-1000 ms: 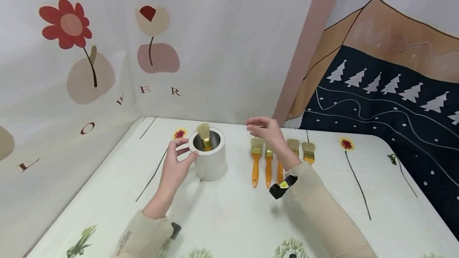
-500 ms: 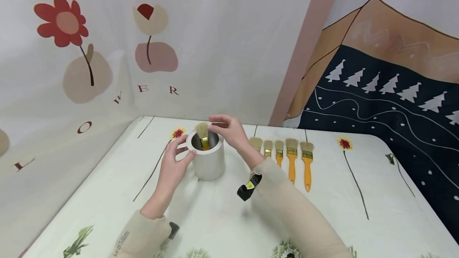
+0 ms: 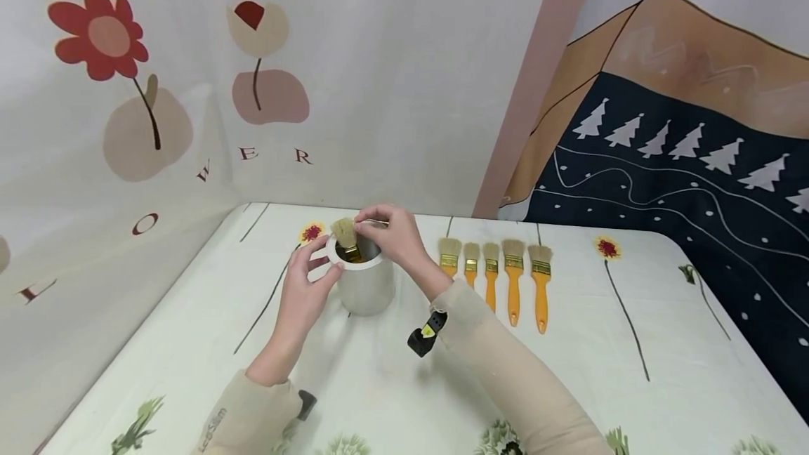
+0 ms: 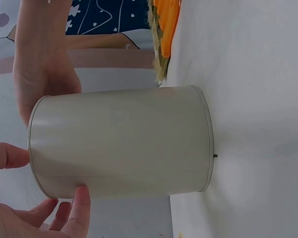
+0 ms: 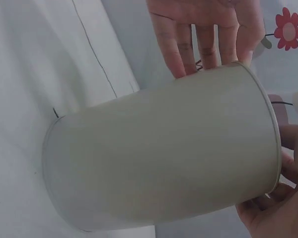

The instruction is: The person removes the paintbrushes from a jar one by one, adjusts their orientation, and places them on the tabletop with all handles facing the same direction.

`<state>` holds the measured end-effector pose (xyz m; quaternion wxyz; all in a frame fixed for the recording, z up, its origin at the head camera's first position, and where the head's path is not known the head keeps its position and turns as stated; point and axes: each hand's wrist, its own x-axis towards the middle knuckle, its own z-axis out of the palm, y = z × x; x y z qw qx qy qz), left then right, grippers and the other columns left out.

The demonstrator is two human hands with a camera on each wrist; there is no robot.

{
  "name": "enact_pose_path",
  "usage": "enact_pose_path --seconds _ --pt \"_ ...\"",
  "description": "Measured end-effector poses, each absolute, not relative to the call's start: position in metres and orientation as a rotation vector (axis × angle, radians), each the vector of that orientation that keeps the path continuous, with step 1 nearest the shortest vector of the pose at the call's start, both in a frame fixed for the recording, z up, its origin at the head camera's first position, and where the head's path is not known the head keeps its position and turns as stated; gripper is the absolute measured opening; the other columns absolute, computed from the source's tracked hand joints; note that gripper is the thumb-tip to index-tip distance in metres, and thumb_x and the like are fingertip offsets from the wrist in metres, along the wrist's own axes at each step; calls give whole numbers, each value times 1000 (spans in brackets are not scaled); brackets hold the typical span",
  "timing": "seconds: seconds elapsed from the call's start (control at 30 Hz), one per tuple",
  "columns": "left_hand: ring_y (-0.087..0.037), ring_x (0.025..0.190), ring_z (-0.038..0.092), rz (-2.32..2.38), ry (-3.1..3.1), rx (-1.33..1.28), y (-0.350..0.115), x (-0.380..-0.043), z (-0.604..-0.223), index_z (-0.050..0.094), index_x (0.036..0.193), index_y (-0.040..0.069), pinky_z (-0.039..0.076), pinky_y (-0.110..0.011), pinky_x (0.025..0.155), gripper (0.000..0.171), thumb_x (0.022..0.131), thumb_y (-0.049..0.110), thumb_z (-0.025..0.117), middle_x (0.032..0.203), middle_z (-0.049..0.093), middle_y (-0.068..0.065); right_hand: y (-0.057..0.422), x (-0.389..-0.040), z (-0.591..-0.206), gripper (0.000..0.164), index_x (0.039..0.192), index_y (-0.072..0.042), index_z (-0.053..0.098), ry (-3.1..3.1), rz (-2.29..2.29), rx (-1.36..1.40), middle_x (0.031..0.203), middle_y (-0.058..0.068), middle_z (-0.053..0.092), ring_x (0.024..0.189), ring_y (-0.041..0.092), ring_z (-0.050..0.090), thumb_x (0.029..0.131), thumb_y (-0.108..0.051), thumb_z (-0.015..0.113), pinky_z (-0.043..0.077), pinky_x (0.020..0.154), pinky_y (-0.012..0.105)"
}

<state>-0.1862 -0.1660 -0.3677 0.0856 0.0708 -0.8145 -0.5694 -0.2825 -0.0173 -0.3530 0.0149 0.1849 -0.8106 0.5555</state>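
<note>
A white cylindrical can (image 3: 366,290) stands upright on the table. One paintbrush (image 3: 345,233) sits in it, bristles up and leaning left over the rim; its handle is hidden inside. My left hand (image 3: 306,292) holds the can's rim at the left, thumb in front and fingers behind. At the rim's right side, my right hand (image 3: 393,234) has thumb and fingertips at the bristles' edge, pinching the brush. Both wrist views show the outside of the can (image 4: 121,144), with the brush out of sight behind its wall.
Several paintbrushes (image 3: 513,276) with orange handles lie in a row on the table, right of the can, bristles away from me. A flower-printed white cloth (image 3: 607,385) covers the table. Printed curtains (image 3: 392,90) hang behind it.
My right hand has come left from above the row of brushes to the can's rim. The brush in the can has shifted and tipped left. The left hand stays on the rim.
</note>
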Motion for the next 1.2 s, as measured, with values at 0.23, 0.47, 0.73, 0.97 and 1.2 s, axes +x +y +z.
enact_pose_path --seconds 0.23,0.47,0.73,0.97,1.2 --pt "-32 135 48 -1701 -2438 205 -166 -186 -368 42 149 11 46 -49 108 57 96 14 61 152 38 -12 -26 -280 -352 18 101 -7 75 -2577 1593 614 124 7 69 120 24 62 89 -21 75 49 104 42" --pt "-32 136 47 -1688 -2445 212 -165 -186 -365 41 149 11 46 -48 109 57 96 14 60 152 38 -12 -22 -276 -347 11 93 -6 75 -2482 1638 621 119 6 70 117 23 64 88 -16 76 52 102 36" --pt "-32 135 48 -1674 -2460 234 -166 -185 -366 42 149 10 46 -49 108 57 96 15 59 152 39 -12 -10 -266 -326 16 99 -5 75 -2297 1720 629 97 11 76 86 22 71 88 -18 76 57 77 24" --pt "-33 134 49 -1661 -2459 234 -166 -185 -367 42 149 9 45 -46 108 56 95 13 59 151 41 -12 10 -265 -300 16 98 -3 73 -2043 1835 569 91 13 72 77 10 65 88 -14 76 57 71 23" --pt "-31 133 51 -1632 -2466 236 -166 -185 -366 43 149 10 46 -30 98 57 95 13 60 149 43 -11 45 -270 -265 18 101 8 68 -1801 2000 597 83 -4 68 73 6 66 87 -2 74 61 73 29"
